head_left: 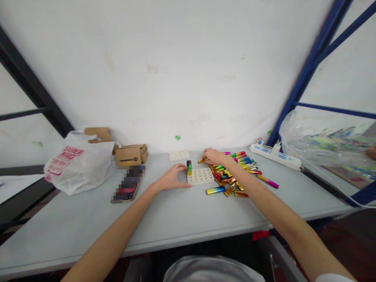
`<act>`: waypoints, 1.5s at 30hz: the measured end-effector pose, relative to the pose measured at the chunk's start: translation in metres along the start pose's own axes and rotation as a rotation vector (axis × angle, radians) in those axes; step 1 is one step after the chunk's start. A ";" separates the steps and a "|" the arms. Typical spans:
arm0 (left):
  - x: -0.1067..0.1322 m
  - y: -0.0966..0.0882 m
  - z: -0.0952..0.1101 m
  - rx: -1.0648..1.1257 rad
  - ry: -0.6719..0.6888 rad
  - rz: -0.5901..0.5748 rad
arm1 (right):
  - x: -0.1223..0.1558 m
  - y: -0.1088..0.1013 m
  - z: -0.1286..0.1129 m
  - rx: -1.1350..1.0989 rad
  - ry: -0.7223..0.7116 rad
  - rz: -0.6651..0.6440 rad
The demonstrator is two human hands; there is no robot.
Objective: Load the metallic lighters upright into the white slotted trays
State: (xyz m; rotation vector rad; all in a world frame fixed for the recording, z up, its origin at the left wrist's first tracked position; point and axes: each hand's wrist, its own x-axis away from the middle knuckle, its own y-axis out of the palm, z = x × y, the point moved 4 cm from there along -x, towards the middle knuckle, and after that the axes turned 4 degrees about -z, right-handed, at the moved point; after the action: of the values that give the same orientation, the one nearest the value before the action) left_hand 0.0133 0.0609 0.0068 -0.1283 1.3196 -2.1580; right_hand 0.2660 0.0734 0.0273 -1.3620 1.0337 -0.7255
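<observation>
I see the left hand [174,178] curved open beside the pale tray [203,177] with its upright lighter [189,168], and, at the shiny pile's [223,177] far side, the right hand [212,156] apparently pinching a gold piece [201,160]: picking up, I'd judge, calling next for a steady grip.

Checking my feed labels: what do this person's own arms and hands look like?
The left hand and right hand are bare, without gloves. The left forearm and right forearm are uncovered, with no watch or bracelet visible. A white right sleeve shows at the picture's bottom edge; no left sleeve is in view.
</observation>
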 end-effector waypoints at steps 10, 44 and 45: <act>0.000 0.001 0.001 -0.002 0.007 0.005 | 0.033 -0.033 -0.034 -0.591 0.101 0.439; 0.001 -0.002 0.004 -0.002 -0.007 -0.040 | 0.048 0.010 -0.072 -1.341 0.453 0.348; 0.001 -0.002 0.004 0.000 -0.005 -0.040 | 0.047 0.010 -0.071 -1.323 0.445 0.337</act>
State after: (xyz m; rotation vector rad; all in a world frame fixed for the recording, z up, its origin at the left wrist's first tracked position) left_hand 0.0135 0.0578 0.0101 -0.1619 1.3251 -2.1893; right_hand 0.2193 0.0018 0.0155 -2.0451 2.2441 0.0221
